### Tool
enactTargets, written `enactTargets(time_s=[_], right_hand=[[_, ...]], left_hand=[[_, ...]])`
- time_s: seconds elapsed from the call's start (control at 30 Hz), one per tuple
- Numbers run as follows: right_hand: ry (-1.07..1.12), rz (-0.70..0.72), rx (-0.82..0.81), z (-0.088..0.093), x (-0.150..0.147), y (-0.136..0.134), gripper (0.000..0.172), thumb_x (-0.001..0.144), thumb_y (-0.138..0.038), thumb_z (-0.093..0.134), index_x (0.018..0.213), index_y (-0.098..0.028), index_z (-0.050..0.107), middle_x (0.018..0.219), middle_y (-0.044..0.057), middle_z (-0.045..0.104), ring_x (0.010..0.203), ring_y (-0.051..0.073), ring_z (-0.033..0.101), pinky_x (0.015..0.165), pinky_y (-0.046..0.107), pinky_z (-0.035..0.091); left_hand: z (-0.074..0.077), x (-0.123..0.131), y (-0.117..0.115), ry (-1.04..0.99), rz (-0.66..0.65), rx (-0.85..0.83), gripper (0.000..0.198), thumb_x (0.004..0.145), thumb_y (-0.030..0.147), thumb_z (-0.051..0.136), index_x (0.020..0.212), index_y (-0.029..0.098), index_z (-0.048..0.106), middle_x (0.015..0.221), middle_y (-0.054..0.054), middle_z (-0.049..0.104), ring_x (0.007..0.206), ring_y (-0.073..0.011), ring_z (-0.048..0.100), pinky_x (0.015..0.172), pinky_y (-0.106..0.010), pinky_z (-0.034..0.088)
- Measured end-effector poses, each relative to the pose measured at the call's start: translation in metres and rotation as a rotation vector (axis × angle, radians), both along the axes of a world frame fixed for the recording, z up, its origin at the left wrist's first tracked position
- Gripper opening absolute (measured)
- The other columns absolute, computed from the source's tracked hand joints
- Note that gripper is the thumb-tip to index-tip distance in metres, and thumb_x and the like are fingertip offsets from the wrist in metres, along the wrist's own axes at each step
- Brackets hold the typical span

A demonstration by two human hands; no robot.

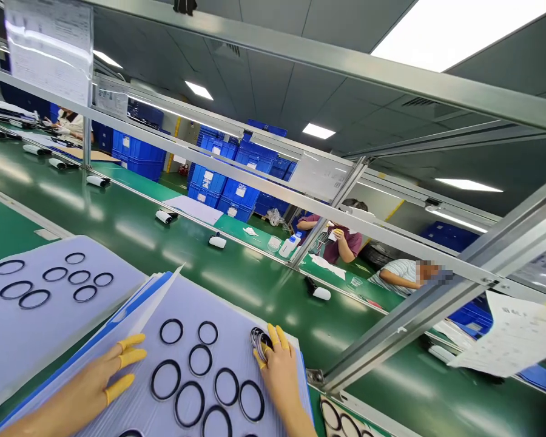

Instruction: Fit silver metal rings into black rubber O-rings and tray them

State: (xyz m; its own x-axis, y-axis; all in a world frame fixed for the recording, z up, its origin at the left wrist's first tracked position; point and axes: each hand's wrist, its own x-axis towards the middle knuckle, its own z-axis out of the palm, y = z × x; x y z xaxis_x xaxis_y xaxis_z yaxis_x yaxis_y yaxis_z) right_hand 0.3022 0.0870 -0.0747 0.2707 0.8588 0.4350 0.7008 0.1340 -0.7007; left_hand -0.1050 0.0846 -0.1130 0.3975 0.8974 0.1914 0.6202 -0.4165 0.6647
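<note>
Several black rings (176, 405) lying loose and ungathered on the pale sheet stack (232, 343). One small bundle of rings (256, 341) pinched in the fingers of the right hand (277, 367), near the stack's far right corner; gathering, by judgement, only part done, with most of the visible rings left. Left hand (97, 373) spread over the left side, yellow finger cots (126, 358) on, nothing visibly held; contact with the sheet impossible to tell. More rings on the adjoining sheet (59, 328) and tan board (333, 434), both cropped. Hidden: bundle count, right palm; nearest rings cut off below.
</note>
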Motion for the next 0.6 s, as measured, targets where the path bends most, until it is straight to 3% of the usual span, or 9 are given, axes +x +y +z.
enactTargets(time_s=[0.1,0.2,0.3,0.37,0.47,0.6], right_hand=[[0.232,-0.092,-0.013,-0.002,0.009,0.004,0.025,0.06,-0.041,0.076,0.051,-0.02,0.065,0.112,0.02,0.074,0.115,0.047,0.059,0.1,0.061,0.04],[0.532,-0.163,-0.031,0.002,0.026,0.001,0.035,0.058,-0.051,0.077,0.07,-0.018,0.072,0.083,0.011,0.079,0.089,0.037,0.071,0.081,0.051,0.056],[0.817,-0.161,-0.032,0.011,0.036,-0.007,0.042,0.053,-0.056,0.077,0.076,-0.021,0.073,0.08,0.005,0.079,0.086,0.031,0.073,0.074,0.043,0.06],[0.953,-0.13,-0.058,0.015,0.036,-0.014,0.044,0.052,-0.059,0.079,0.075,-0.022,0.073,0.082,0.004,0.08,0.086,0.029,0.074,0.074,0.042,0.061],[1.032,-0.104,-0.093,0.015,0.029,-0.023,0.045,0.054,-0.061,0.08,0.076,-0.022,0.074,0.083,0.005,0.08,0.082,0.027,0.075,0.072,0.042,0.062],[0.892,-0.066,-0.065,0.008,0.025,-0.03,0.042,0.051,-0.052,0.085,0.076,-0.019,0.076,0.085,0.009,0.08,0.091,0.034,0.072,0.082,0.052,0.059]], left_hand=[[0.012,-0.002,0.0,-0.027,0.012,-0.03,0.036,0.087,0.027,0.053,0.119,0.038,0.067,0.139,0.003,0.057,0.122,-0.0251,0.058,0.103,-0.041,0.048],[0.044,0.009,0.001,-0.066,0.019,-0.028,0.033,0.09,0.026,0.05,0.117,0.034,0.068,0.137,0.0,0.058,0.121,-0.024,0.059,0.105,-0.04,0.047],[0.083,0.044,0.007,0.045,-0.185,0.025,0.035,0.09,0.02,0.047,0.119,0.029,0.065,0.133,-0.003,0.059,0.118,-0.0202,0.059,0.105,-0.035,0.046],[0.098,0.076,0.018,0.212,-0.316,0.103,0.033,0.089,0.016,0.048,0.116,0.024,0.066,0.126,-0.005,0.062,0.114,-0.0207,0.06,0.102,-0.035,0.046],[0.094,0.122,0.041,0.293,-0.329,0.115,0.02,0.086,0.018,0.057,0.102,0.017,0.069,0.122,-0.011,0.064,0.112,-0.0277,0.057,0.099,-0.041,0.044],[0.065,0.149,0.061,0.361,-0.333,0.124,0.015,0.084,0.027,0.064,0.09,0.015,0.071,0.116,-0.014,0.065,0.11,-0.0317,0.055,0.092,-0.043,0.044]])
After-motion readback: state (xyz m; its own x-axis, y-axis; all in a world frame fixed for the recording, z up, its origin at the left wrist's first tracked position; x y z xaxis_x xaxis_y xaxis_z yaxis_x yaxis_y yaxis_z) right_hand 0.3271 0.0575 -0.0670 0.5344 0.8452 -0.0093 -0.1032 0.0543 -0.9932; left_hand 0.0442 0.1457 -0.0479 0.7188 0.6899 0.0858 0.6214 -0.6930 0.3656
